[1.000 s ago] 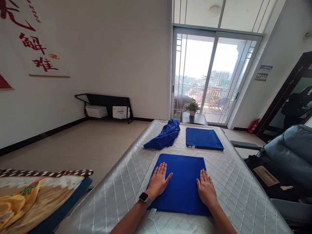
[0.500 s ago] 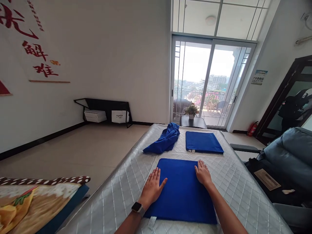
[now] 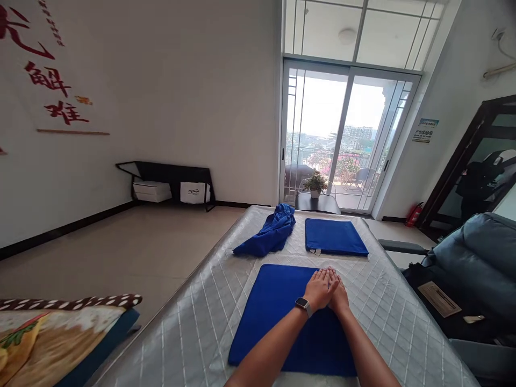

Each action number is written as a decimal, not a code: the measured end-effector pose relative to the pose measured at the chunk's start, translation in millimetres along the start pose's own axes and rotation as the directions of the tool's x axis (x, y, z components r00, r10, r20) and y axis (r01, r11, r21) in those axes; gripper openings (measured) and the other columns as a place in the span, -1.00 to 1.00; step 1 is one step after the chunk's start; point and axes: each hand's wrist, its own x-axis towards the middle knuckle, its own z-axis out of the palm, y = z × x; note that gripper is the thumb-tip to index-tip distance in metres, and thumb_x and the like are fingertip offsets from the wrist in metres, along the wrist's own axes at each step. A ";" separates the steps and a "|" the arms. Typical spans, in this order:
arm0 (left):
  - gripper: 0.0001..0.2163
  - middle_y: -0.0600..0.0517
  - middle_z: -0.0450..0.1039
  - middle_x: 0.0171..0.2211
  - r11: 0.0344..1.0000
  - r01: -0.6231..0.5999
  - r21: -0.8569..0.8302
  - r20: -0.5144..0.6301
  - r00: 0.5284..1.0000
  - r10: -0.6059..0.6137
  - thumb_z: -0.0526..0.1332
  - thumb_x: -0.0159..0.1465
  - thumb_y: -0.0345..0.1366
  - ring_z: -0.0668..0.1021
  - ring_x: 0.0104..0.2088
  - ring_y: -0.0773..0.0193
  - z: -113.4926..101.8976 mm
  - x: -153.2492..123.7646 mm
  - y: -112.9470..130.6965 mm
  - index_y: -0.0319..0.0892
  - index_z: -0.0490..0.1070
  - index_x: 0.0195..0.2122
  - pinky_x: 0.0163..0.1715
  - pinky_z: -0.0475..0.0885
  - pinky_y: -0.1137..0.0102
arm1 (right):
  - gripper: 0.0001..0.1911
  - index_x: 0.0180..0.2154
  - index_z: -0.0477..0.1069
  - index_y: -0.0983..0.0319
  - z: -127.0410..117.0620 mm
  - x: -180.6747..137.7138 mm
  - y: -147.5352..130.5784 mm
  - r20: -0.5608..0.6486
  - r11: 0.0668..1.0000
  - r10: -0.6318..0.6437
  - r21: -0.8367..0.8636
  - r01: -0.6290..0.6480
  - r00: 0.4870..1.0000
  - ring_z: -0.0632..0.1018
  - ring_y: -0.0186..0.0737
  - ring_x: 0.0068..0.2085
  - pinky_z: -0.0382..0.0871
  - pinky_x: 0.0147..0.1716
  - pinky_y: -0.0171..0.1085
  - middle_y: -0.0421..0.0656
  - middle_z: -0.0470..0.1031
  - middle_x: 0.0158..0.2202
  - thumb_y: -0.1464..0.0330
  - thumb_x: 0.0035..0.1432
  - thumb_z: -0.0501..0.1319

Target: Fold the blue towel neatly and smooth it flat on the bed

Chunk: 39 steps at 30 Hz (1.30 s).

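Note:
A blue folded cloth (image 3: 278,306) lies flat on the quilted silver-grey mattress (image 3: 193,322) in front of me. My left hand (image 3: 320,288), with a watch on the wrist, rests on the cloth's far right part, fingers stretched out. Beside it and partly behind it, my right hand (image 3: 338,293) lies at the cloth's far right corner, its fingers extended too. The hands touch or overlap slightly. Beyond them sits a neatly folded blue cloth stack (image 3: 336,236) with a small white tag. To its left is a crumpled blue cloth (image 3: 268,234).
At the left edge lies a patterned blanket (image 3: 68,338). A dark armchair (image 3: 479,258) with a black bag stands on the right. Past the mattress are a chair with a potted plant (image 3: 315,184) and glass sliding doors (image 3: 322,134). A low black shelf (image 3: 173,174) stands by the wall.
My left hand has slid right across the cloth, from its left edge to beside my right hand. The right hand stays near the far right corner. The view has shifted slightly.

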 end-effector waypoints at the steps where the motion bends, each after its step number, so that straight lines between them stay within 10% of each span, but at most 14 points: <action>1: -0.37 -0.18 0.15 0.34 1.000 0.000 -0.012 -0.002 1.000 0.000 -0.28 0.43 0.03 0.19 0.35 0.16 5.9 5.7 4.2 -0.27 0.09 0.35 0.31 0.12 0.20 | -0.34 0.37 0.01 0.30 0.3 -0.6 1.0 -0.001 1.000 -0.010 -0.010 0.010 1.000 -0.03 -0.19 0.40 -0.18 0.35 -0.17 -0.10 -0.05 0.41 0.41 0.24 -0.07; 10: -0.31 -0.18 0.11 0.36 0.996 0.085 0.002 -0.036 0.996 -0.085 -0.31 0.41 0.09 0.09 0.39 0.09 9.6 -14.4 -48.3 -0.30 0.07 0.36 0.36 0.00 0.11 | -0.37 0.36 -0.03 0.46 8.9 12.0 -0.9 -0.012 0.999 0.035 -0.020 -0.035 0.999 -0.03 -0.14 0.40 -0.15 0.34 -0.10 0.05 -0.03 0.40 0.29 0.36 -0.19; 26: -0.18 -0.22 0.05 0.37 0.938 0.336 0.087 -0.080 0.941 -0.330 -0.34 0.35 0.20 0.09 0.38 0.01 -53.8 -78.4 -158.3 -0.40 0.07 0.35 0.36 -0.02 0.11 | -0.35 0.38 -0.08 0.37 10.7 13.0 0.8 0.009 0.997 0.079 -0.004 -0.079 0.997 -0.04 -0.21 0.41 -0.24 0.35 -0.19 -0.08 -0.08 0.42 0.22 0.37 -0.25; 39: -0.21 -0.21 0.08 0.36 0.931 0.355 0.085 -0.113 0.932 -0.344 -0.31 0.36 0.17 0.10 0.38 0.01 -58.4 -85.9 -163.2 -0.41 0.08 0.34 0.35 -0.01 0.12 | -0.33 0.38 -0.04 0.37 11.5 14.4 0.9 0.000 0.996 0.086 0.003 -0.086 0.996 -0.03 -0.24 0.40 -0.21 0.36 -0.20 -0.09 -0.05 0.41 0.20 0.36 -0.23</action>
